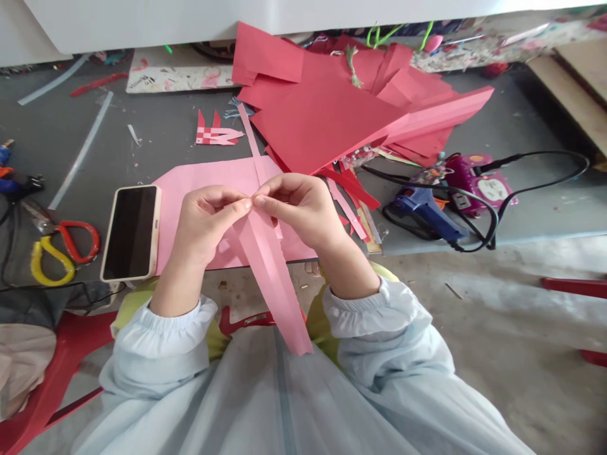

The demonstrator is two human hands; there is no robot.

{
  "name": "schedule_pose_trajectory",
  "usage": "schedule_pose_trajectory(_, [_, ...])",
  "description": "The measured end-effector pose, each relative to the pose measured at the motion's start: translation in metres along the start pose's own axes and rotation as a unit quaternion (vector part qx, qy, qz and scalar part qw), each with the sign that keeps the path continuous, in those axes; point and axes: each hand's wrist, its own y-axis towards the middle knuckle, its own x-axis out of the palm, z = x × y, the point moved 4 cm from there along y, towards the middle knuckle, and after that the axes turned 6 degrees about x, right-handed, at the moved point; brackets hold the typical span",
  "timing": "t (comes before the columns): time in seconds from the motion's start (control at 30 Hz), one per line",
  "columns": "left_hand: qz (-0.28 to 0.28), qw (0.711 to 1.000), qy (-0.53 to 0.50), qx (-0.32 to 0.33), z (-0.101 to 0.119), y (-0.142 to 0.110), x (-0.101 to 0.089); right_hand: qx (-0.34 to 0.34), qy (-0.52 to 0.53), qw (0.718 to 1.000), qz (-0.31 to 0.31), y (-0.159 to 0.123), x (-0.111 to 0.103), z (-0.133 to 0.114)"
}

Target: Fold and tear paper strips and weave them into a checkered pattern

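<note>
My left hand (208, 218) and my right hand (296, 205) meet fingertip to fingertip over the table's front edge. Both pinch the upper end of a creased pink paper strip (275, 278), which hangs down towards my lap. A narrower pink strip (251, 139) runs away from behind my fingers; whether it joins the wide one is hidden. Beneath my hands lies a pink paper sheet (180, 183). Beyond it sits a small woven red and pink paper piece (215, 133).
A phone (131, 234) and scissors (64, 243) lie to the left. Red paper sheets (322, 114) are heaped at the back. On the right are a blue glue gun (427, 208), a purple box (478, 183) and looping black cable. A red chair (61, 373) stands lower left.
</note>
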Motion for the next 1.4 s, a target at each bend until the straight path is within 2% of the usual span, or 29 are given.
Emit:
schedule_pose_trajectory(0.33, [0.008,0.999,-0.038,-0.019,0.0017,-0.0008,0.0053,-0.007,0.001,0.999,0.038,-0.0015,0.0006,-0.0025])
schedule_pose_trajectory(0.63, [0.002,0.999,-0.015,-0.041,-0.0004,0.0009,-0.0018,0.028,-0.016,0.999,0.009,-0.0005,-0.0064,-0.0011])
schedule_pose_trajectory(0.9, [0.006,0.999,-0.035,-0.024,0.0009,-0.0001,0.0,0.01,-0.001,1.0,0.006,-0.0008,-0.0033,-0.0008])
schedule_pose_trajectory(1.07, [0.019,0.997,-0.055,-0.055,-0.003,0.0009,-0.0018,0.003,0.006,1.0,0.008,-0.001,-0.0002,-0.003])
schedule_pose_trajectory(1.13, [0.011,0.996,-0.066,-0.067,-0.0041,0.0011,-0.0028,-0.007,0.009,1.0,0.01,-0.0014,-0.0002,-0.004])
schedule_pose_trajectory(1.3, [-0.055,0.992,-0.084,-0.074,-0.0027,0.0001,-0.0014,-0.012,0.003,1.0,0.025,-0.0012,-0.0042,-0.0019])
schedule_pose_trajectory(1.4, [-0.04,0.995,-0.072,-0.055,-0.0009,0.0004,-0.0031,-0.008,0.008,1.0,0.017,-0.0005,-0.0061,-0.0001])
